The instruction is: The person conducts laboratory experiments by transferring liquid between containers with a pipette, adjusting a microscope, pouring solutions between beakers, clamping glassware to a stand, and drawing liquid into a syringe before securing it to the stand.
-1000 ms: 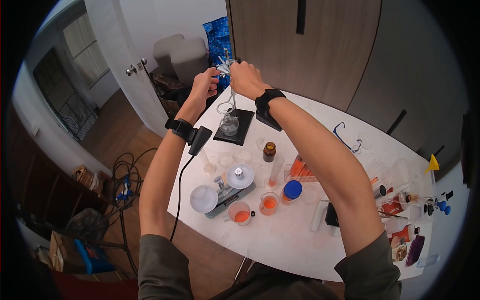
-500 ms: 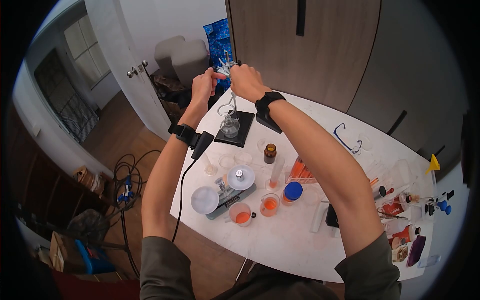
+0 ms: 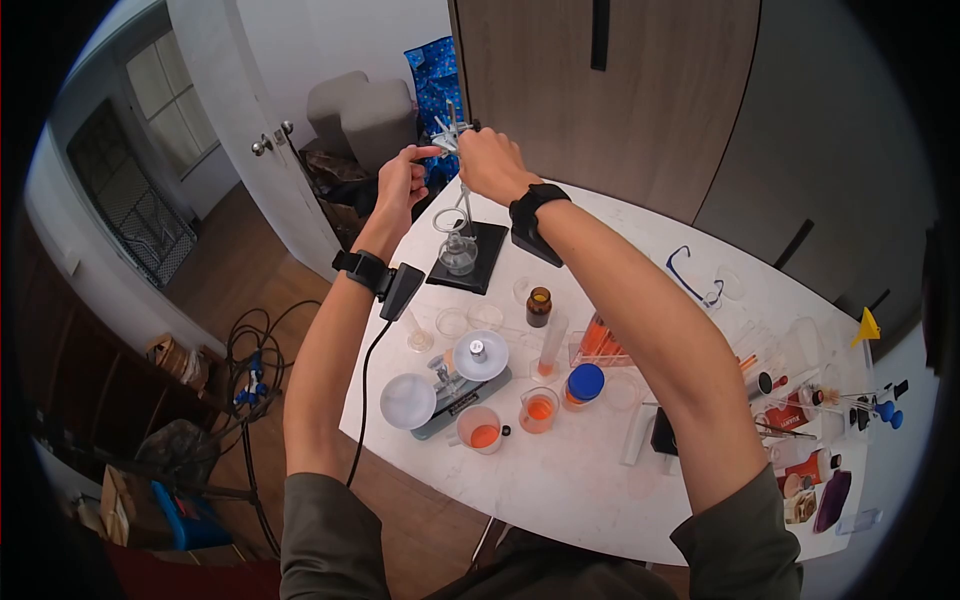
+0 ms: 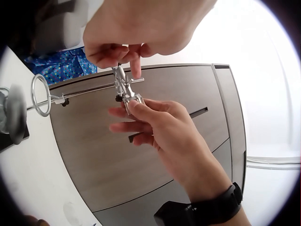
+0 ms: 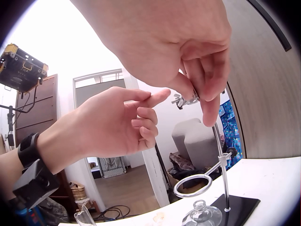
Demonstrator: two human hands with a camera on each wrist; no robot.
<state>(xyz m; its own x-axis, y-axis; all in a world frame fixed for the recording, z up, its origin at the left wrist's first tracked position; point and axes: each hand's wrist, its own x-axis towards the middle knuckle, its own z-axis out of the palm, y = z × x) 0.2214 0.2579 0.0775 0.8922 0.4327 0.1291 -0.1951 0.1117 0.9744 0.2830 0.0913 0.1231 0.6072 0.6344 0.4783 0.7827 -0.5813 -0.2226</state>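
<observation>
A silver metal clamp (image 4: 124,88) sits high on the rod (image 5: 218,141) of a retort stand. My right hand (image 3: 490,165) grips the clamp, its thumb and fingers around the metal in the left wrist view. Close on the other side is my left hand (image 5: 117,120), its index finger straight towards the clamp's wing screw and the other fingers loosely bent. Below them, a metal ring (image 5: 193,186) is fixed to the rod. Under the ring, a clear glass flask (image 3: 458,255) stands on the black base (image 3: 487,240).
Nearer on the white table (image 3: 560,490) stand a two-pan balance (image 3: 465,400), a brown bottle (image 3: 539,305), beakers with orange liquid (image 3: 538,408) and a blue-lidded jar (image 3: 584,385). Safety glasses (image 3: 695,280) and glassware lie right. A cable hangs from my left wrist.
My left hand has drawn slightly back from the clamp; its index finger now points out straight while the other fingers are more bent. My right hand stays at the clamp.
</observation>
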